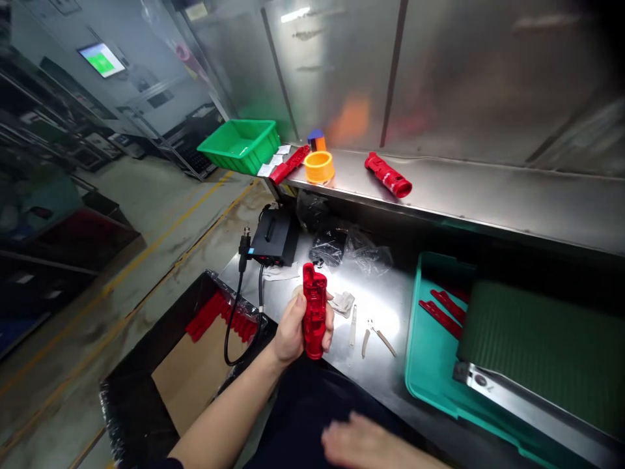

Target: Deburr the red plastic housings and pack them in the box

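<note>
A red moulded plastic part point(315, 316) stands nearly upright in my left hand point(291, 329), thumb on one side and fingers curled round the other. Its hollow, ribbed inner face shows. My right hand point(354, 441) is low in the picture, apart from the part and smeared by motion; what its fingers do is unclear. On the steel bench point(336, 355) near the held part lie a pair of cutting pliers point(375, 332) with handles apart, a thin pale blade-like tool point(353, 326) and a crumpled white cloth point(343, 303).
Left is a black-lined box point(188, 378) with red parts and cardboard. A black power unit point(273, 236) with cable stands behind. The shelf holds a green bin point(241, 144), orange tape roll point(319, 168) and red part point(388, 176). Right, a teal tray point(430, 365) adjoins a green conveyor point(541, 345).
</note>
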`<state>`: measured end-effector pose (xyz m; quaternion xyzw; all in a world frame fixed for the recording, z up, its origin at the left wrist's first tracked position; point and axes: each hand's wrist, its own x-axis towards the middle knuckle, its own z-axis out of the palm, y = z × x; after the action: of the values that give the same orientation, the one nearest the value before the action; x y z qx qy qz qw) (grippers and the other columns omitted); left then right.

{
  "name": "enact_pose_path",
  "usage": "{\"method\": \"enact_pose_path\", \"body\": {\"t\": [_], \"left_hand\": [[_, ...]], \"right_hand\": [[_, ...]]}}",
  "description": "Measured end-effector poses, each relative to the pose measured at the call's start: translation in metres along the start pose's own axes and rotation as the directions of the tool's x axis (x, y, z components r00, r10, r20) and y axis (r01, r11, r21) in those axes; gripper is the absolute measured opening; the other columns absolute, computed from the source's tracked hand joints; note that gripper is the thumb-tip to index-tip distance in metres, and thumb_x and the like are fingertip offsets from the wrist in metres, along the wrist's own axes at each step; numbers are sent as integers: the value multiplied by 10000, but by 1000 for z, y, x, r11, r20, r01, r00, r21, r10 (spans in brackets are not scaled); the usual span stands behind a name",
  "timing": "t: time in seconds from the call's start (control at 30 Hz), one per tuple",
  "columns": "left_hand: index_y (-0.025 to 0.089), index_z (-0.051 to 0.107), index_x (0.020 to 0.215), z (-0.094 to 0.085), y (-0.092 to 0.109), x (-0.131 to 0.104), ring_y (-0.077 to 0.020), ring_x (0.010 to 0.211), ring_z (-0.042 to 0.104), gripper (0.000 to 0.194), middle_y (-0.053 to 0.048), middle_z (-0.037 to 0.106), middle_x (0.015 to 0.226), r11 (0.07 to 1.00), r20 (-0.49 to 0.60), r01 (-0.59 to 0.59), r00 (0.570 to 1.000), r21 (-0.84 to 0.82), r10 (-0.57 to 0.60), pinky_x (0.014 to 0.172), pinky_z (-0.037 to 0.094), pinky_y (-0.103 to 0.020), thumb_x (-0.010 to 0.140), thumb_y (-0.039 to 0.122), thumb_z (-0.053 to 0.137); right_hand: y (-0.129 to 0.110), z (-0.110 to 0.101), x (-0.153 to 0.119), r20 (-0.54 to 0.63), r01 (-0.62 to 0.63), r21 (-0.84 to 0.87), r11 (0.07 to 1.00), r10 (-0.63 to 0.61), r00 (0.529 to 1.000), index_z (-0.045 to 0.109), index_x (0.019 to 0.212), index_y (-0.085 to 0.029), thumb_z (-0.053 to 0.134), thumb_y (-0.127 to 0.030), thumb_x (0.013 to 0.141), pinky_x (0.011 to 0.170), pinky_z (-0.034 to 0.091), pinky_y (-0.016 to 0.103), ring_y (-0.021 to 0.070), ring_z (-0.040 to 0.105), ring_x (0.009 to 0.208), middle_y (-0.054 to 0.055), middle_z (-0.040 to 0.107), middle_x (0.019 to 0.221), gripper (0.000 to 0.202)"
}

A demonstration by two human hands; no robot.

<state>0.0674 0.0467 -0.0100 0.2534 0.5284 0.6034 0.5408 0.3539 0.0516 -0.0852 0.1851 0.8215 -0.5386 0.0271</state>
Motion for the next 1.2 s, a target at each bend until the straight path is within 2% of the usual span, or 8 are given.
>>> {"method": "enact_pose_path", "body": {"t": [0.1, 0.17, 0.3, 0.4, 0.53, 0.77, 0.97, 1.2], "left_hand": [[180, 643, 1024, -10, 3, 2, -153, 500, 617, 487, -10, 669, 746, 995, -83, 8, 997, 95, 0, 483, 497, -262, 852, 631, 710], [197, 686, 1047, -18, 5, 4, -151, 641, 645, 351, -16, 690, 857, 990, -163, 25, 987, 138, -3, 563, 498, -227, 803, 392, 845], [206, 687, 961, -29, 6, 8, -137, 597, 583, 306, 28, 629, 762, 988, -228, 119, 969, 96, -94, 502, 462, -206, 743, 272, 891], [184, 628, 891, -32, 8, 9, -139, 523, 569, 326, 27, 599, 718, 975, -159, 220, 962, -26, -222, 434, 499, -245, 804, 425, 829], [199, 568, 968, -41, 13, 15, -112, 541, 568, 432, 16, 603, 819, 941, -73, 261, 957, -213, -282, 396, 486, -213, 831, 567, 748], [193, 567, 977, -90, 26, 38, -106, 510, 566, 448, 21, 618, 781, 929, -35, 270, 957, -252, -288, 381, 481, -209, 804, 543, 787], [168, 585, 932, -142, 28, 57, -159, 539, 663, 429, 12, 663, 722, 957, -176, 283, 941, -66, -290, 384, 498, -206, 726, 361, 909], [197, 574, 1102, -207, 34, 63, -92, 571, 569, 397, 45, 628, 741, 937, -229, 317, 911, -145, -344, 500, 519, -194, 845, 395, 804]], "right_hand": [[26, 2, 27, -127, -341, -269, 901, 318, 940, 783, 1211, -222, 690, -527, 870, 1029, 514, 646, 479, 676, 1184, 211, 756, 1208, 466], [34, -7, 39, -249, -453, -326, 830, 387, 888, 773, 1209, -179, 718, -425, 852, 1063, 458, 679, 503, 649, 1201, 238, 736, 1235, 437], [13, -21, 64, -307, -305, 144, 941, 336, 890, 658, 1374, -205, 595, -462, 949, 1098, 454, 597, 425, 605, 1286, 182, 653, 1400, 501], [-7, -11, 90, -262, -187, 429, 884, 320, 910, 676, 1332, -189, 612, -505, 945, 1124, 450, 542, 365, 629, 1264, 163, 692, 1331, 503], [1, 10, 122, -136, -155, 595, 789, 289, 948, 741, 1203, -189, 694, -620, 855, 878, 611, 424, 288, 761, 951, 111, 786, 1069, 556], [52, 10, 179, -288, -194, 726, 660, 549, 785, 683, 1059, -162, 657, -665, 871, 778, 614, 435, 265, 729, 760, 51, 703, 765, 537], [74, 28, 252, -267, -289, 738, 610, 657, 705, 656, 1006, -147, 667, -388, 1002, 699, 591, 318, 145, 665, 714, -4, 670, 840, 241], [74, 72, 317, -224, -418, 641, 644, 677, 701, 663, 1064, -142, 663, -345, 1015, 671, 597, 295, 138, 668, 735, 15, 686, 936, 209]]}}
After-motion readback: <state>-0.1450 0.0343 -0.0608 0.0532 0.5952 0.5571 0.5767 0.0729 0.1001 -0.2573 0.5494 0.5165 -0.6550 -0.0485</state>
